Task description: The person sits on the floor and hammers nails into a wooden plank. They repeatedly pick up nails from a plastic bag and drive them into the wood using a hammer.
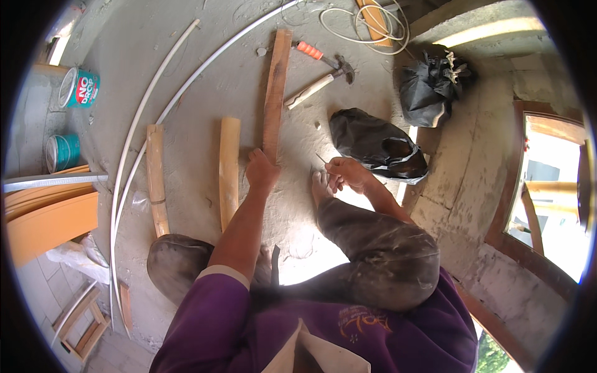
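My left hand [262,170] is closed round the near end of a long reddish-brown wooden plank [277,87], which points away from me on the floor. To its right, beside my bare foot [321,186], my right hand [346,173] pinches a thin, pointed piece [320,158] that looks like a nail. Beyond the hands lies a tool with an orange-red grip [310,50] and a dark metal head [346,68]. A pale handle [310,91] meets that head; whether it belongs to a second tool I cannot tell. Two bamboo lengths [229,168] [157,180] lie left of the plank.
Black plastic bags [376,144] [429,90] sit at the right near a wall and a wood-framed opening [519,205]. Long white pipes [144,115] curve along the left. Farther left stand teal tubs [87,88] [64,153] and orange panels [56,224]. A coiled cable [339,10] lies at the back.
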Demonstrator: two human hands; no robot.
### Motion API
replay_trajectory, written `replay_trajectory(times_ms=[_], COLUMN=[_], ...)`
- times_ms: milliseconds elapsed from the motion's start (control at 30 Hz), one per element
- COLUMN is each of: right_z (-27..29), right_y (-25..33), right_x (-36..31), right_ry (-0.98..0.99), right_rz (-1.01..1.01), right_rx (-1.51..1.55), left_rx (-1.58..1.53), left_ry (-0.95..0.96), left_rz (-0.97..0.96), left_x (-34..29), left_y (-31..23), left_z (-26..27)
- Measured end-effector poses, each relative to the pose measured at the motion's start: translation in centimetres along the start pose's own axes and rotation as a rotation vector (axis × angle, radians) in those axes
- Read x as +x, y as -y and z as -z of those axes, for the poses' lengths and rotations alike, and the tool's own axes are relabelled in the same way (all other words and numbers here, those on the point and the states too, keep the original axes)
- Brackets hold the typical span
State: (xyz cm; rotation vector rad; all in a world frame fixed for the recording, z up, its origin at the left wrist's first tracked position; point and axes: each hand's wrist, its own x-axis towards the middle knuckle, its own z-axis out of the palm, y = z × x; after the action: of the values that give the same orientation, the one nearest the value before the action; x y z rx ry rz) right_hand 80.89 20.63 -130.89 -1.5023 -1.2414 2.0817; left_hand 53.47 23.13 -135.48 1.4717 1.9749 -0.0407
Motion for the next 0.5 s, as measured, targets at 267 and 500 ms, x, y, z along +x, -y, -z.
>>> replay_trajectory(times_ms=[267,500], right_z=[-0.1,-1.2], right_y=[3.5,1.3], right_x=[0.2,1.9], right_ry=[-0.041,-0.074], right_rz=[-0.063,0.092], right_rx=[0.283,0.401], left_rx=[0.053,-1.104], left_ry=[-0.139,0.679], left_rz=[-0.068,-0.082], left_x=[2.5,-2.2], left_y=[-1.8,-5.6], left_z=[3.3,3.1])
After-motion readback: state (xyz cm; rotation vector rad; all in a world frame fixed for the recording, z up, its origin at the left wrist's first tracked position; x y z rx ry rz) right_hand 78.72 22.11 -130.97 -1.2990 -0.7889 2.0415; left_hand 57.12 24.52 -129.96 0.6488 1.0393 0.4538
